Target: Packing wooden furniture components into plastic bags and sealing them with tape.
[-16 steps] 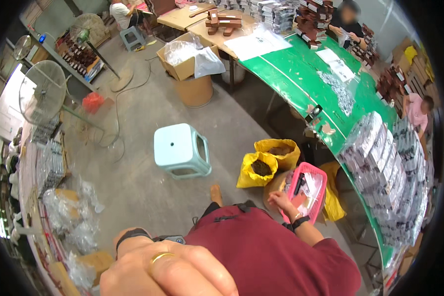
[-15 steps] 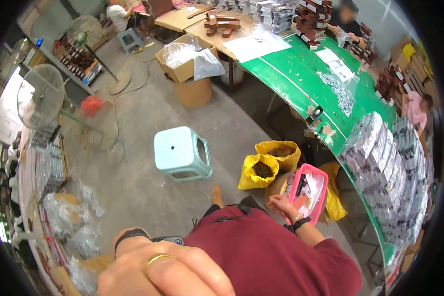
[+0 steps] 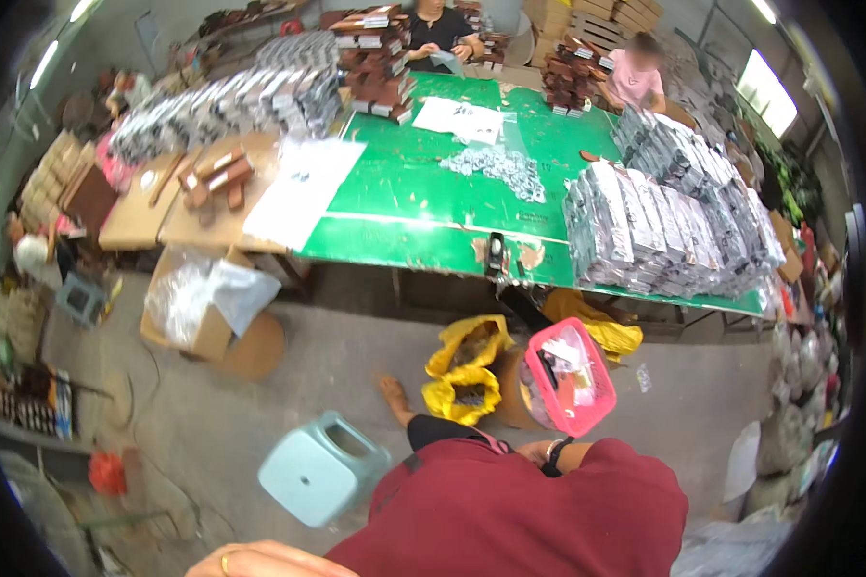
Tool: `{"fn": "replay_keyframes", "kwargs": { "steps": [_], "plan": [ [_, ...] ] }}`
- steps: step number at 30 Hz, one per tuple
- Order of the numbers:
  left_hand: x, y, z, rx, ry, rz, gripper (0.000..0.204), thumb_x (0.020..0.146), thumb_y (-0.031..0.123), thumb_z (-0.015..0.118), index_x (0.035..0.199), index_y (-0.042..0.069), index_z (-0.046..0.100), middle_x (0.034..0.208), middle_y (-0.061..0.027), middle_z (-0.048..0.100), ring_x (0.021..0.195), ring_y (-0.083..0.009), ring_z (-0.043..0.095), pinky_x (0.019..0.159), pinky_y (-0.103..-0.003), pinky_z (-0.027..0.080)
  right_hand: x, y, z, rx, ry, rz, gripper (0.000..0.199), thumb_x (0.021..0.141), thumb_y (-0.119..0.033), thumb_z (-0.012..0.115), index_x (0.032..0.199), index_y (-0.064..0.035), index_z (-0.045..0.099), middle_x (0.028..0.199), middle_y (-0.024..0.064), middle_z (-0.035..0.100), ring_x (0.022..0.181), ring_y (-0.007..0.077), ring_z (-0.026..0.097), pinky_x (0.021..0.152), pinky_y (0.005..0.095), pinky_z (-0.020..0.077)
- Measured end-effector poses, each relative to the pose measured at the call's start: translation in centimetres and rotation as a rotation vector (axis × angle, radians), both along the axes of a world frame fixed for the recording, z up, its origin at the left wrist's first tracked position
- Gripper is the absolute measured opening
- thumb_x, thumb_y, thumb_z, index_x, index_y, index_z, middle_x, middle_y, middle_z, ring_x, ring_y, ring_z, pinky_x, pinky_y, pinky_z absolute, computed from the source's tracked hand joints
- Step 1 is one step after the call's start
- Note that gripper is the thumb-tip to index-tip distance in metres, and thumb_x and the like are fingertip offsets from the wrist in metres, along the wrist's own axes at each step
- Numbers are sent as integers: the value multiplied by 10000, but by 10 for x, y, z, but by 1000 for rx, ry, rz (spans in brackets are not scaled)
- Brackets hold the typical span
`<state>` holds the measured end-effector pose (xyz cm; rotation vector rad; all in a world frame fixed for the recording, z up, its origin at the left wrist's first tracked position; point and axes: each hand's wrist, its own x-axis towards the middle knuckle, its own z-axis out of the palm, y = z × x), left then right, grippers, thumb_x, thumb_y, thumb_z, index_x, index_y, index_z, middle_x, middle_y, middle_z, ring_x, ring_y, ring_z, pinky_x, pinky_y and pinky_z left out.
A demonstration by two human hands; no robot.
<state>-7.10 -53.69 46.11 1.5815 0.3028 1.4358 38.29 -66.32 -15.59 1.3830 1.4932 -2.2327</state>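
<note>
At the lower edge, only a strip of my left hand [image 3: 265,561] shows, with a gold ring; its fingertips are out of sight, and I see nothing held. Low against my dark red shirt is my right hand [image 3: 532,450], a dark band on its wrist, with its fingers mostly hidden. The pink plastic basket [image 3: 601,409] of small mixed items, just beyond my right hand, is nearest to it. Two open yellow sacks [image 3: 462,409] with dark contents stand left of the basket. A pale blue stool [image 3: 308,471] is on the floor to my left.
Ahead runs a green table [image 3: 394,236] with stacked plastic-wrapped packs [image 3: 645,226], brown wooden pieces [image 3: 375,67] and a heap of small clear packets [image 3: 505,173]. Two people sit beyond it. An open carton [image 3: 202,332] holds plastic bags. A standing fan is at lower left.
The view has swung right, bringing the green table across the front. My right hand has drawn back from the basket to my body. My left hand has sunk lower in view.
</note>
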Motion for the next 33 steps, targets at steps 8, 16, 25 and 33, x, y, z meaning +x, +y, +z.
{"fn": "replay_keyframes", "kwargs": {
  "steps": [8,16,25,33],
  "plan": [
    [0,157,7,-32,6,-462,243,1003,327,569,1192,175,590,1050,-60,711,1046,-466,629,913,-583,447,-97,93,151,298,-182,395,323,805,-232,727,1107,-116,721,1084,131,736,1033,265,677,849,445,522],
    [8,250,0,-178,-101,-695,233,983,329,629,1169,189,636,1111,-22,718,1024,-379,668,956,-508,446,-224,106,204,-25,-306,160,453,869,-287,636,1278,-92,650,1239,152,675,1131,300,636,957,412,485],
    [14,393,-47,-257,180,-1342,217,988,359,630,1095,173,664,1100,-38,702,1026,-326,648,985,-507,435,-461,60,137,17,-166,-730,431,986,-308,514,1329,-60,597,1346,155,612,1251,306,573,1052,418,442],
    [-109,445,-343,-307,1445,-1111,605,915,222,656,1472,85,462,1348,-159,591,1198,-298,581,1049,-409,432,-692,36,95,-175,-379,-1278,421,977,-265,525,1347,-69,570,1377,163,580,1262,334,553,1049,442,442]
  ]
}}
